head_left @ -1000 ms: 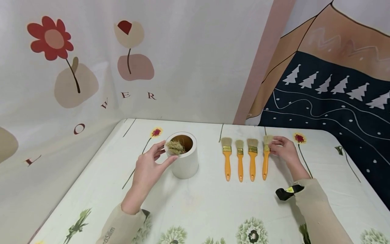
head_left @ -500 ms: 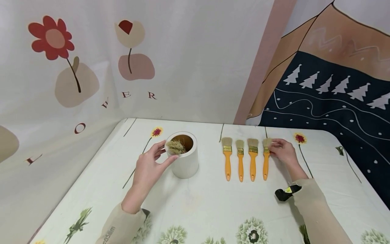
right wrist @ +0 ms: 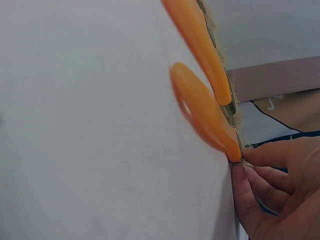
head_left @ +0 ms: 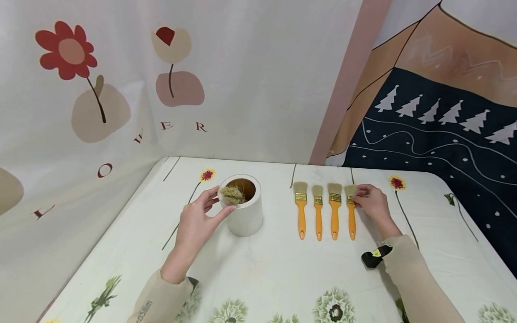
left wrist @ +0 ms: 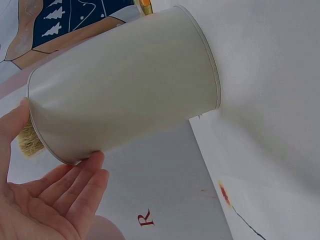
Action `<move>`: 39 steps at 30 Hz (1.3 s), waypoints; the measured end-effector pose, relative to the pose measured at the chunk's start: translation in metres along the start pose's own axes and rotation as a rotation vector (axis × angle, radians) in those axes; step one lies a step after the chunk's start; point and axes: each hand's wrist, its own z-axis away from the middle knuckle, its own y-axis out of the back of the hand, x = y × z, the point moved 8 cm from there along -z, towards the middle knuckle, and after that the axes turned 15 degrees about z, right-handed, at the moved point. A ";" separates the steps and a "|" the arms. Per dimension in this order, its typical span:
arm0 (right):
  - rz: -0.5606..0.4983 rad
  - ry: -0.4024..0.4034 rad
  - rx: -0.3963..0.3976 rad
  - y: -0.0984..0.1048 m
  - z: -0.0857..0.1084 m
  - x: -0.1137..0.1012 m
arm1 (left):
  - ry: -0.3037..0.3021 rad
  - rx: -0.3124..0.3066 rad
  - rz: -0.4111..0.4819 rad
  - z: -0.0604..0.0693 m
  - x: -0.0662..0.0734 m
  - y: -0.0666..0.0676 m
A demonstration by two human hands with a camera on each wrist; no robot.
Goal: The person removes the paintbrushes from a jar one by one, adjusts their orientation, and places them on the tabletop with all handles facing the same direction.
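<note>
A white cylindrical container stands upright on the left half of the table. Tan, straggly bristles show inside its mouth at the near left rim. My left hand holds the container near the top, thumb and fingers spread around the rim; the left wrist view shows the container's smooth wall. On the right, several orange-handled paintbrushes lie in a row, bristles away from me. My right hand pinches the rightmost paintbrush near its metal band; its handle lies beside a neighbouring brush.
Three other paintbrushes, the widest-looking one at the left, lie side by side. A white flower-print cloth covers the table. Printed curtains hang behind it. A black wrist device sits at my right cuff.
My right hand has shifted left and slightly nearer with the rightmost paintbrush, which now lies straighter and closer to its neighbour. My left hand and the container have stayed put.
</note>
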 end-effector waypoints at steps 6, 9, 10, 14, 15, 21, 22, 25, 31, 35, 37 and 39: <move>0.049 -0.007 0.009 -0.001 0.001 -0.004 | -0.005 0.004 0.001 0.001 0.000 0.001; 0.072 -0.019 0.015 -0.001 0.000 -0.004 | -0.007 0.006 0.004 0.001 0.000 0.002; 0.076 -0.023 0.019 -0.001 0.000 -0.004 | -0.007 0.007 0.005 0.001 0.000 0.002; 0.039 -0.037 0.028 -0.002 0.002 -0.001 | -0.010 0.003 0.004 0.001 -0.001 0.001; 0.018 -0.040 0.029 -0.002 0.003 0.000 | -0.011 0.000 0.003 0.001 -0.001 0.000; -0.065 -0.026 0.064 0.005 0.011 -0.005 | -0.026 -0.013 -0.010 0.000 0.001 -0.002; -0.073 -0.014 0.073 0.007 0.012 -0.008 | -0.027 -0.014 -0.011 -0.001 0.001 -0.003; -0.085 0.020 0.085 0.012 0.015 -0.023 | -0.022 -0.013 -0.012 -0.001 0.000 -0.002; -0.087 0.122 0.061 0.013 0.026 -0.063 | -0.016 -0.006 -0.014 0.000 0.000 -0.001; -0.088 0.192 0.032 0.011 0.035 -0.091 | -0.013 -0.004 -0.008 0.000 0.000 0.000; -0.103 0.222 0.017 0.009 0.039 -0.104 | -0.012 -0.003 -0.006 0.000 -0.001 0.000; -0.118 0.252 0.008 0.007 0.043 -0.116 | -0.009 -0.001 -0.004 0.001 -0.001 0.000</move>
